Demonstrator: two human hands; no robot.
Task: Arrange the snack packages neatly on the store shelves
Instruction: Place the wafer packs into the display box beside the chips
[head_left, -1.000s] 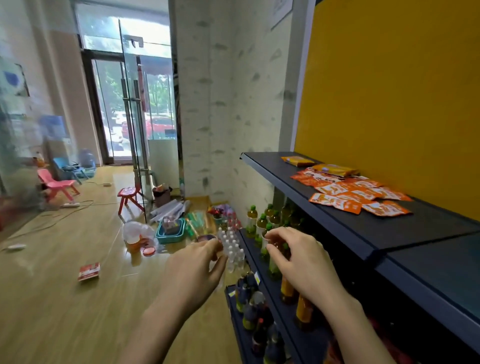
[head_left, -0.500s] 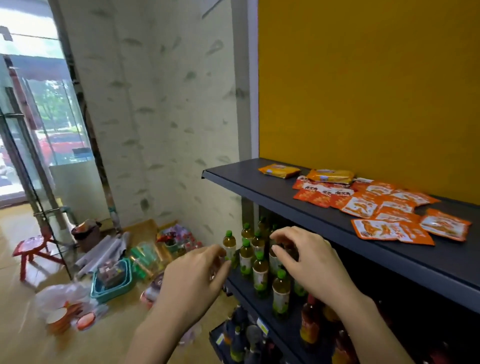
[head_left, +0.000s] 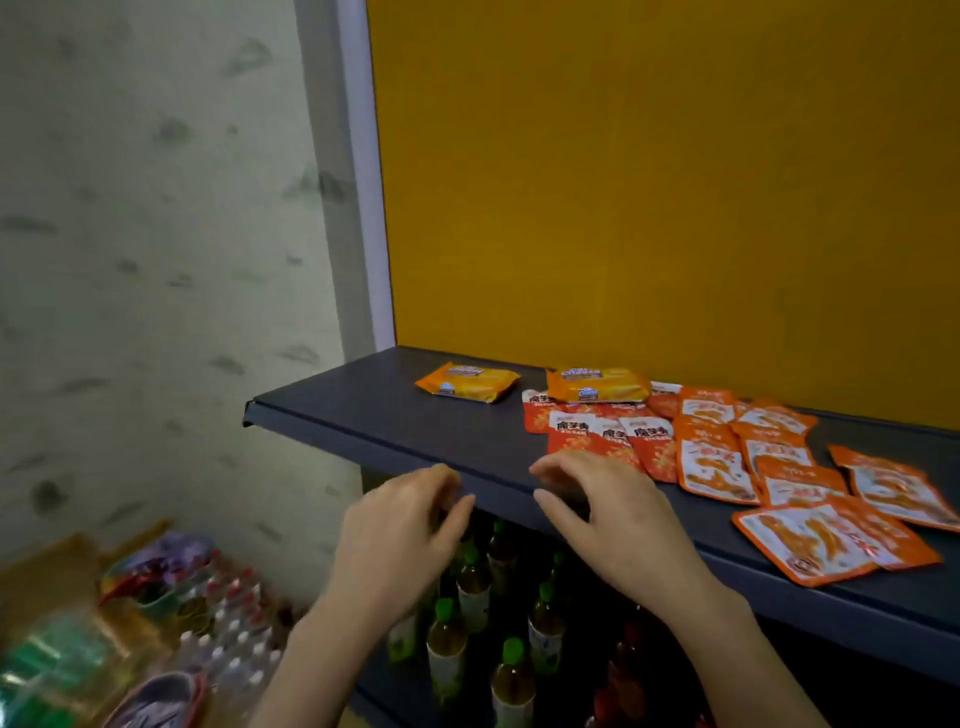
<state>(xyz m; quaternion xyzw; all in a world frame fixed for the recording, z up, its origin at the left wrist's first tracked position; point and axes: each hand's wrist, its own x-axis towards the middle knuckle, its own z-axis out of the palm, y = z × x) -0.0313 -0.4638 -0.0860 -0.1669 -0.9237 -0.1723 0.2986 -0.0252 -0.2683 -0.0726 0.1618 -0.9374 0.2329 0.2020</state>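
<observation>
In the head view, a dark shelf (head_left: 374, 415) ran from the left middle toward the lower right, backed by a yellow panel (head_left: 649, 182). The snack packages lay flat on its top. A yellow packet (head_left: 467, 382) sat alone near the back, apart from the others. A second yellow packet (head_left: 597, 385) lay to its right, resting on the back edge of a cluster of red packets (head_left: 597, 431). The red ones overlapped each other in a loose fan. To their right, orange packets (head_left: 769, 467) spread untidily toward the front edge, several lying across one another.

The left hand (head_left: 400, 525) hung in front of the shelf's front edge, just below it, with its fingers loosely curled and holding nothing. The right hand (head_left: 608, 519) reached over the front edge, palm down, its fingers bent and relaxed, with nothing in them. Its fingertips were just beside the nearest red packets; whether they touched the shelf could not be told.

Below, bottles with green caps (head_left: 447, 654) stood upright on a lower shelf. On the floor at lower left lay blurred packs of small bottles (head_left: 228, 623), beside a pale mottled wall (head_left: 156, 260).
</observation>
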